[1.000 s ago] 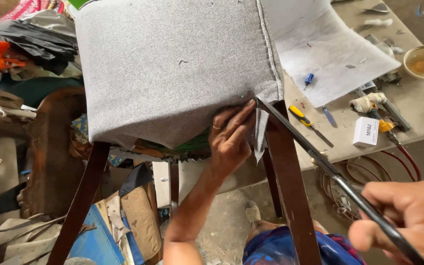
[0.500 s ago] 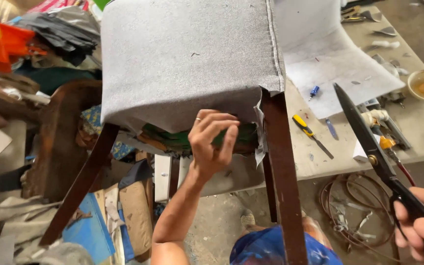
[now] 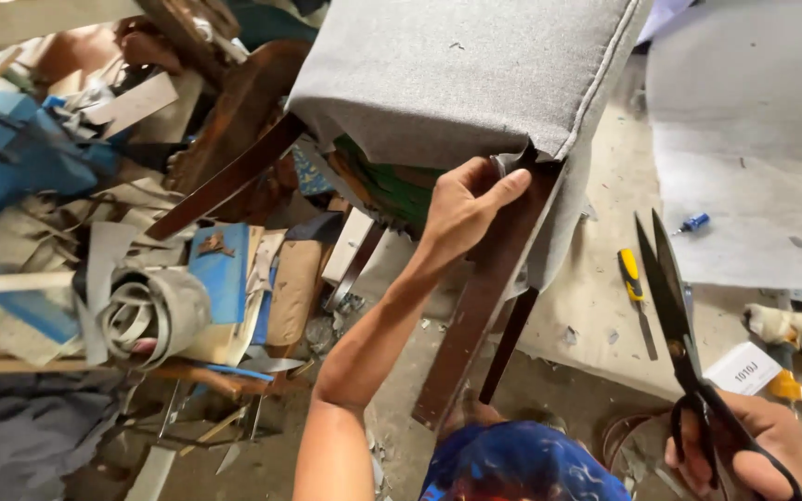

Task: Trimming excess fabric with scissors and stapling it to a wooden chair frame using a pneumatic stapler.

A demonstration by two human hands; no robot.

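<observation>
The loose flap of grey upholstery fabric [image 3: 523,160] is pinched by the left hand [image 3: 461,209] at the dark wooden chair leg [image 3: 485,297] – the long black-handled scissors [image 3: 675,315], gripped in the right hand [image 3: 744,450], stand well apart at four o'clock, blades toward twelve

Left hand [image 3: 464,206] pinches grey fabric [image 3: 475,83] at chair leg [image 3: 480,297]; right hand [image 3: 744,455] holds scissors [image 3: 675,315].

Grey chair fabric [image 3: 457,74], dark brown chair leg [image 3: 475,315], black scissors [image 3: 689,371], yellow-handled screwdriver [image 3: 630,275]
</observation>
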